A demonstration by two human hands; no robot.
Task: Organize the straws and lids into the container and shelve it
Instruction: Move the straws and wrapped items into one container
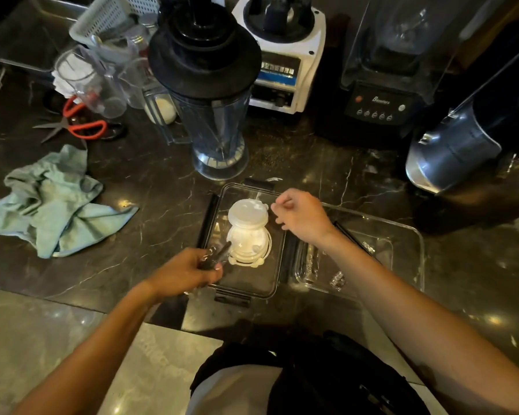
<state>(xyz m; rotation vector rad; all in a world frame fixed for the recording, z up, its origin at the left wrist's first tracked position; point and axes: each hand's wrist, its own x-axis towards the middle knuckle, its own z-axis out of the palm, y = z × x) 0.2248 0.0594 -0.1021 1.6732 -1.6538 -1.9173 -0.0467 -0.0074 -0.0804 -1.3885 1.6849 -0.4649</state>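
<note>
A clear rectangular container [270,283] with black latches lies on the dark marble counter in front of me. Two stacks of translucent white cup lids [247,215] rest inside it, one behind the other. My left hand [186,272] is at the container's near left corner, shut on a small bundle of black straws [219,255] whose tips point at the nearer lid stack. My right hand [301,218] hovers over the container's far right edge with loosely curled fingers and nothing visible in them.
A second clear tray [402,235] lies just right of the container, holding small shiny wrapped pieces [337,280]. Blender jug [213,115], white blender base [282,70], black blender [381,85] and steel jug [456,145] stand behind. Teal cloth [51,202] and red scissors [81,124] lie left.
</note>
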